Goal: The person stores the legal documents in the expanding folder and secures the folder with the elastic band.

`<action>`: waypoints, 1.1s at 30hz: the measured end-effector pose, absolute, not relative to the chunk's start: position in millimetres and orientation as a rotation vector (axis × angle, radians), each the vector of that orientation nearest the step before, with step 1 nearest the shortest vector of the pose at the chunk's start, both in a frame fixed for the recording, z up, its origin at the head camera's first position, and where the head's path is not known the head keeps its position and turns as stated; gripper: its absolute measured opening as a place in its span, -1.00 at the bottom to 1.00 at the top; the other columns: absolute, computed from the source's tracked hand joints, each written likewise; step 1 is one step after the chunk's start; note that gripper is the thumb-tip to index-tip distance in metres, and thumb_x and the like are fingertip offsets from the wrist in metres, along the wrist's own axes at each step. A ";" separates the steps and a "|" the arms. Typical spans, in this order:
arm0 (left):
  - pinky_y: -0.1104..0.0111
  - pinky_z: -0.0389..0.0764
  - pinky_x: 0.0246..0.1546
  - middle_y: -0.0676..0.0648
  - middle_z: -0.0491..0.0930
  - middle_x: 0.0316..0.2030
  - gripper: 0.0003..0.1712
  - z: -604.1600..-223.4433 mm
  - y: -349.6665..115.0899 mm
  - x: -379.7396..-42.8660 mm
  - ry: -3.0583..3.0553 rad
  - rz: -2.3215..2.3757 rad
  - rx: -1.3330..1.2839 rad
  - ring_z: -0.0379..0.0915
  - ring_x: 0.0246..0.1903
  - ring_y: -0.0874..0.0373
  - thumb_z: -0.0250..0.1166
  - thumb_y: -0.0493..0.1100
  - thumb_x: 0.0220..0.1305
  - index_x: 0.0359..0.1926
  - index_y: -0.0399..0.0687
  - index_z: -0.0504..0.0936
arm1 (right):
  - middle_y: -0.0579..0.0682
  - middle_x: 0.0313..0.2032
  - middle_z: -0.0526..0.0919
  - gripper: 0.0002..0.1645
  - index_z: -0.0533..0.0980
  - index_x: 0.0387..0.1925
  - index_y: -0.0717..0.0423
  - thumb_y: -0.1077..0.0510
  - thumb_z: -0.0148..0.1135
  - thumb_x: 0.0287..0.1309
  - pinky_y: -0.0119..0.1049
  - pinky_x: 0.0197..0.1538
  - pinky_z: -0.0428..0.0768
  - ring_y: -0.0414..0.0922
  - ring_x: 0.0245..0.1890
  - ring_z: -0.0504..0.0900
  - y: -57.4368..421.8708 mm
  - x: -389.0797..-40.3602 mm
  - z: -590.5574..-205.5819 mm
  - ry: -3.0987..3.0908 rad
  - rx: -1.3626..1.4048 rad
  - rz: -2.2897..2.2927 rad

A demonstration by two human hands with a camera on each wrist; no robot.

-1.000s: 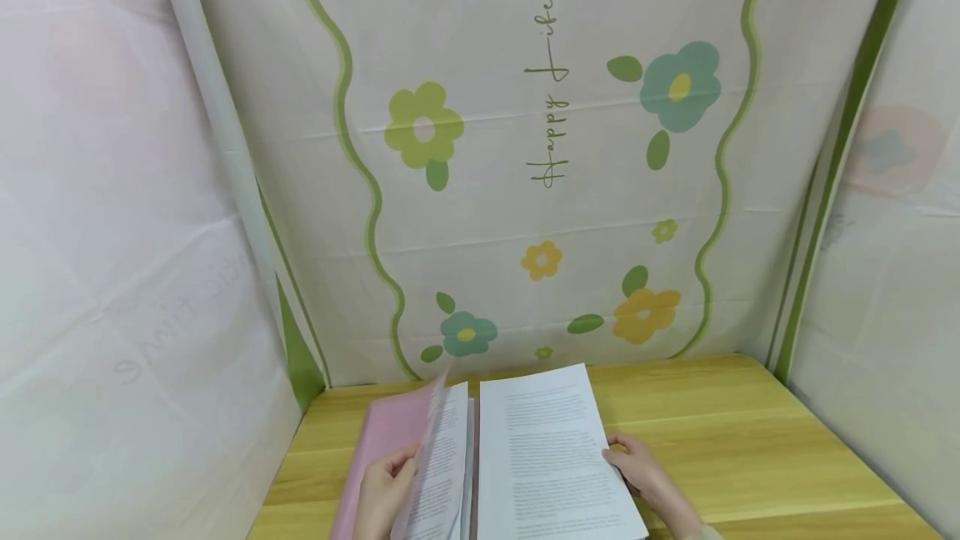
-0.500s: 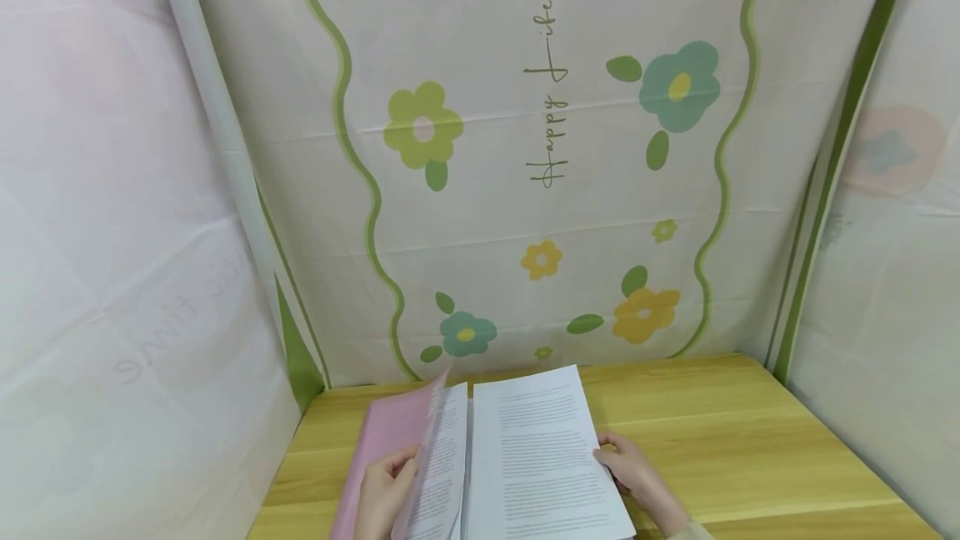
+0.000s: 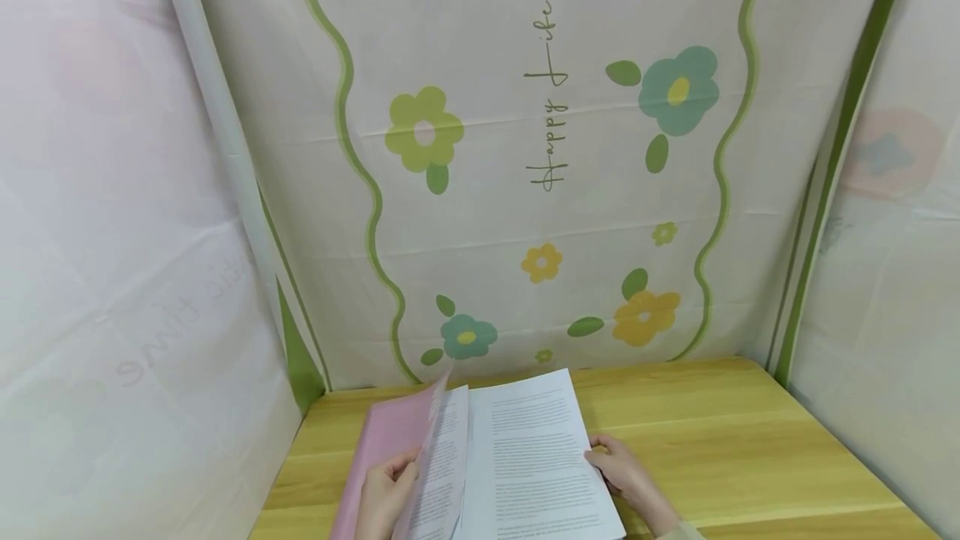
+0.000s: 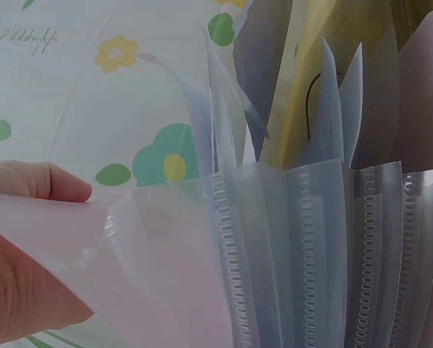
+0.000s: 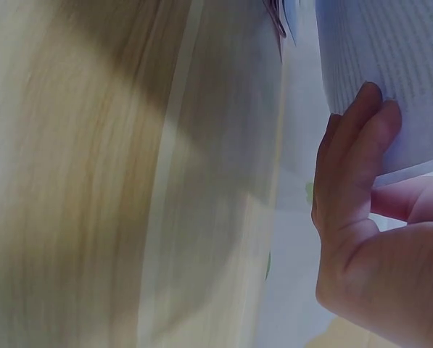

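A pink expanding file folder stands spread on the table, with translucent ribbed pockets fanned apart in the left wrist view. Several of them hold papers. My left hand pinches the pink front flap between thumb and fingers, drawing it leftward. In my right hand are printed white sheets, gripped at their right edge, thumb on one face and fingers on the other. The sheets' left edge overlaps the folder's pockets in the head view. Another printed page shows right behind the flap.
The wood-grain table extends right of the sheets. A white flowered cloth hangs at the back, and cloth side walls enclose the table left and right.
My right hand has moved left with the printed sheets, bringing their left edge against the page behind the flap and covering the gap between. The left hand keeps its hold on the flap.
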State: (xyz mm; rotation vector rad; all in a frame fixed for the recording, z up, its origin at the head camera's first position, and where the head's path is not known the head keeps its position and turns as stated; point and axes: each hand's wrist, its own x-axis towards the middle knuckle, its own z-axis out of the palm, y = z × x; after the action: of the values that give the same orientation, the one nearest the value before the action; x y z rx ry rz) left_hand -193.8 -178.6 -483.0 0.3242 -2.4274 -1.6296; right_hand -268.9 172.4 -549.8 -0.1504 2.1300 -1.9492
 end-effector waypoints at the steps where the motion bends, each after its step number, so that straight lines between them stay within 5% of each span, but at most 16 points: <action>1: 0.51 0.50 -0.40 -0.24 0.77 -0.23 -0.62 -482.9 -178.6 -193.7 -2.431 -1.631 0.325 0.59 -0.33 0.22 0.21 -0.20 0.23 -0.01 -0.37 0.68 | -0.01 -0.40 0.71 -0.60 0.28 0.05 0.58 0.29 -0.04 0.33 -0.33 -0.41 0.66 -0.20 -0.49 0.69 171.8 -269.0 -549.1 2.141 -0.144 -1.940; 18: 0.47 0.53 -0.36 -0.25 0.77 -0.21 -0.61 -481.1 -178.8 -193.2 -2.448 -1.627 0.343 0.64 -0.28 0.17 0.22 -0.16 0.26 -0.01 -0.33 0.69 | -0.02 -0.48 0.69 -0.65 0.39 0.02 0.45 0.23 -0.01 0.34 -0.42 -0.56 0.47 -0.28 -0.66 0.55 168.9 -269.0 -544.6 2.287 -0.062 -1.825; 33: 0.50 0.51 -0.39 -0.23 0.77 -0.24 -0.63 -484.8 -176.7 -195.0 -2.436 -1.619 0.327 0.62 -0.31 0.18 0.22 -0.20 0.24 -0.02 -0.36 0.69 | 0.01 -0.44 0.69 -0.62 0.37 0.03 0.49 0.23 -0.02 0.33 -0.39 -0.53 0.53 -0.24 -0.60 0.59 168.3 -268.0 -544.4 2.288 -0.115 -1.828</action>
State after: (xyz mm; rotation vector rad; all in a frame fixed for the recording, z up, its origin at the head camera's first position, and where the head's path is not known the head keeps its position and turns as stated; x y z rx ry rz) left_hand -195.0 -176.7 -484.8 0.3271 -2.4365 -1.6189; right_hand -268.0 168.3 -544.4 -0.1148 2.2878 -1.8280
